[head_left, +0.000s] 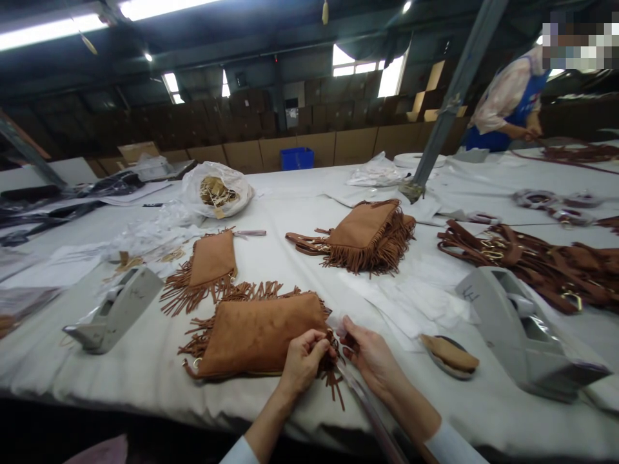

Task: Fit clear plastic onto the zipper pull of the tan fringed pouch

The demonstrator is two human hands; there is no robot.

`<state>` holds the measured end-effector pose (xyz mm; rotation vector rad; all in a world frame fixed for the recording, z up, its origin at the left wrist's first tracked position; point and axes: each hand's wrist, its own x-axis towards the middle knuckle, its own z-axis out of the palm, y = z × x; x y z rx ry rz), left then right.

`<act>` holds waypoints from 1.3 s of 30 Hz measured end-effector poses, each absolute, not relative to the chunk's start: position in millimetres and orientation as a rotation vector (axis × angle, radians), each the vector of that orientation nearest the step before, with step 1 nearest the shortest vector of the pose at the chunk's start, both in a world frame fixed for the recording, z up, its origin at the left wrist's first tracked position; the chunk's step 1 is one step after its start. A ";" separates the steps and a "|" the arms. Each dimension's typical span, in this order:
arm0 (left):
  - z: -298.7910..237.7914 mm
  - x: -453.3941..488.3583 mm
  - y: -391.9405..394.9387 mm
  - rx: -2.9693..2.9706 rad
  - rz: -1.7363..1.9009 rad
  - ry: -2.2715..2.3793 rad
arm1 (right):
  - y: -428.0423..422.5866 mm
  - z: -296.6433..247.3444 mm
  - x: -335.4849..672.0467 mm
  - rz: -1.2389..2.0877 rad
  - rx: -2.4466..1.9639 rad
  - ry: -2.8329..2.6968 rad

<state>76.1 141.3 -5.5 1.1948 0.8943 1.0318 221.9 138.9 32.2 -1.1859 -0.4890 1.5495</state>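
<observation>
A brown fringed bag (261, 332) lies flat at the table's front edge. My left hand (304, 361) is closed at its right end, fingertips pinching the fringe by the corner. Close beside it, my right hand (370, 354) is also closed, thumb and forefinger together around a small whitish piece too blurred to identify. Below the right palm runs a long, thin, shiny strip-like tool (367, 403), its kind unclear. Behind the bag rests a smaller fringed pouch (213, 259). Farther back is a stack of fringed bags (365, 232).
Tape dispensers stand left (118, 309) and right (522, 328). A dark dish (452, 357) holds a tan piece. Brown straps (522, 258) pile up at right; a plastic bag (242, 193) sits behind. A metal post (449, 109) rises from the table. Another person (507, 103) works at far right.
</observation>
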 end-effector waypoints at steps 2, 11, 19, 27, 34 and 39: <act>-6.2 76.5 141.8 1.221 1.043 0.898 | 139.0 30.5 222.0 1.526 -1.214 -0.527; -2.2 76.6 141.5 1.287 1.045 0.919 | 140.5 18.0 222.6 1.345 -1.316 -0.740; 0.0 77.9 140.8 1.280 1.026 0.938 | 138.6 22.0 224.0 1.236 -1.403 -0.948; 4.9 73.7 136.5 1.288 1.018 1.058 | 135.0 32.3 226.3 1.005 -1.477 -1.343; 15.5 65.1 121.6 1.500 0.901 0.998 | 116.5 36.7 223.2 1.033 -1.368 -1.622; 17.4 50.3 95.4 1.308 1.116 1.161 | 96.2 25.0 221.5 0.789 -1.267 -1.778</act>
